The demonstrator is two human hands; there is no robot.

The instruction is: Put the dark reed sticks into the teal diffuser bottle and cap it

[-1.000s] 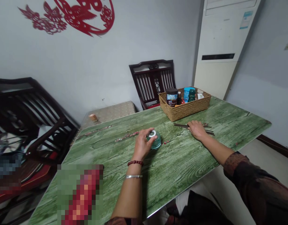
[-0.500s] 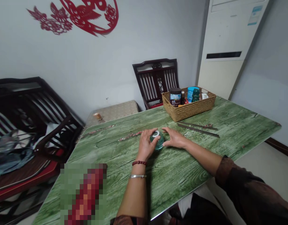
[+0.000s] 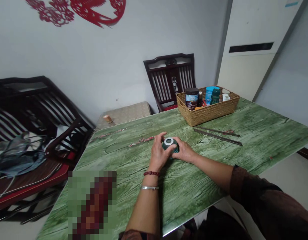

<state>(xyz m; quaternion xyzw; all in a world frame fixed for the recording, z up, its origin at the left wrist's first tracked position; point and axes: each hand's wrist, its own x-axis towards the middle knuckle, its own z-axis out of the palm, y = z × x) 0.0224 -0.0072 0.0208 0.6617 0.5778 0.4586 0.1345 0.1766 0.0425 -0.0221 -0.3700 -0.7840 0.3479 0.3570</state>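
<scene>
A small teal glass jar (image 3: 170,145) with a white ring on top stands near the middle of the green wood-grain table (image 3: 194,180). My left hand (image 3: 159,152) grips it from the left, and my right hand (image 3: 184,151) presses against its right side. The fingers hide much of the jar. A red bead bracelet (image 3: 151,173) and a silver bangle (image 3: 149,187) circle my left wrist.
A wicker basket (image 3: 207,108) holding a dark-lidded jar (image 3: 191,98), a blue tub (image 3: 209,94) and a green bottle (image 3: 215,96) stands at the table's far edge. Dark chopsticks (image 3: 217,135) lie before it. Wooden chairs (image 3: 170,80) stand beyond the table and to the left.
My right hand has moved left off the chopsticks and now touches the jar. The chopsticks stay on the table, and the view has shifted slightly.
</scene>
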